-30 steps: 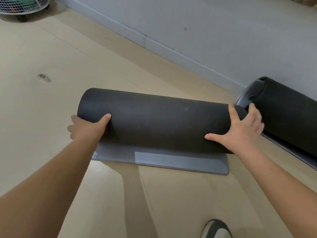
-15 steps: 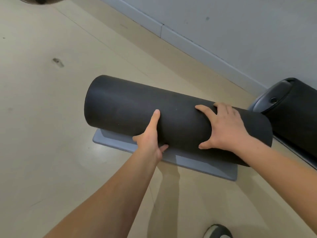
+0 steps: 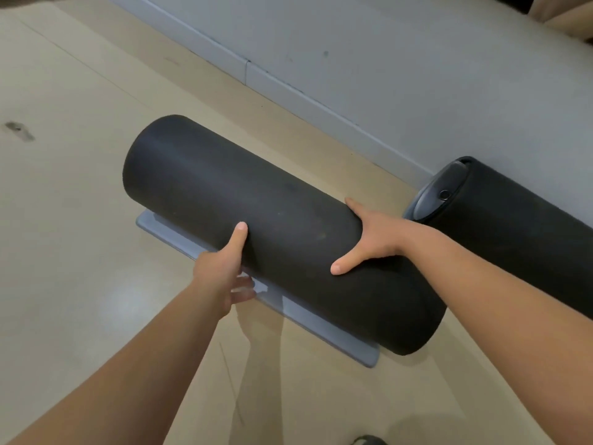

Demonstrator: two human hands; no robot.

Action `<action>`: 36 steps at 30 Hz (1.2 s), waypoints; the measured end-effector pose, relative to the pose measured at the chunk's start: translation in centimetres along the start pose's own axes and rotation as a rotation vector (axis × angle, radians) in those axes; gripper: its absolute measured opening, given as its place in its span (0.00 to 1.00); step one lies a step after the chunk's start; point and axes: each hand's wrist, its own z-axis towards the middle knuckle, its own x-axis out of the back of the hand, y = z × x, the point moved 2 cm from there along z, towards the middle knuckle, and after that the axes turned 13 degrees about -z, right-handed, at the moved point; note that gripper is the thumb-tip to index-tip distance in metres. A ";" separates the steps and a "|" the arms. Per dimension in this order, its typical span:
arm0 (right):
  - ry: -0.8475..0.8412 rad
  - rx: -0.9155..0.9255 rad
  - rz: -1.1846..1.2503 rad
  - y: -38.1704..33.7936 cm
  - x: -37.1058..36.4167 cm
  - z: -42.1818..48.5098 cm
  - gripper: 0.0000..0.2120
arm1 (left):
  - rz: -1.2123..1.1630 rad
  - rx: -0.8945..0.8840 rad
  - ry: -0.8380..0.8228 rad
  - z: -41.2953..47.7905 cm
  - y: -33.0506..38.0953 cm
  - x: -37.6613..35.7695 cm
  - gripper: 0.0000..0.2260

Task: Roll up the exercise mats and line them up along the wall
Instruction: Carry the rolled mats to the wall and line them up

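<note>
A thick black rolled mat (image 3: 272,226) lies slantwise on the tan floor, its grey loose end (image 3: 321,319) flat on the floor under its near side. My left hand (image 3: 221,271) cups the roll's near side, thumb straight up against it and fingers tucked between the roll and the grey end. My right hand (image 3: 372,239) is spread on top of the roll towards its right end, thumb out, fingers hidden over the far side. A second rolled black mat (image 3: 519,239) lies against the wall at the right, its end close to the first roll.
The grey wall and its baseboard (image 3: 321,101) run diagonally from the upper left to the right. Bare floor with a dark mark (image 3: 17,130) spreads to the left. The tip of a shoe (image 3: 369,440) shows at the bottom edge.
Both hands have shifted from the roll's ends towards its middle and right. The roll has turned so its right end points nearer to me, closer to the second mat.
</note>
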 end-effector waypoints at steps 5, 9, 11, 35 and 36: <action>0.188 -0.022 -0.162 -0.8 -1.8 -0.9 0.76 | -0.102 -0.032 -0.040 -4.6 -3.2 -3.0 0.37; 0.299 -0.025 -0.268 -1.5 -3.7 -1.9 0.70 | -0.216 0.037 -0.007 -5.7 -3.3 -5.6 0.40; 0.312 -0.013 -0.250 -1.2 -2.8 -1.3 0.68 | -0.258 0.053 0.012 -5.2 -2.7 -6.6 0.43; 0.286 0.094 -0.440 3.9 9.2 8.8 0.75 | -0.200 -0.062 0.072 3.1 4.4 -20.2 0.51; 0.311 0.098 -0.445 3.9 9.2 9.1 0.74 | -0.203 -0.058 0.084 3.4 4.7 -20.5 0.52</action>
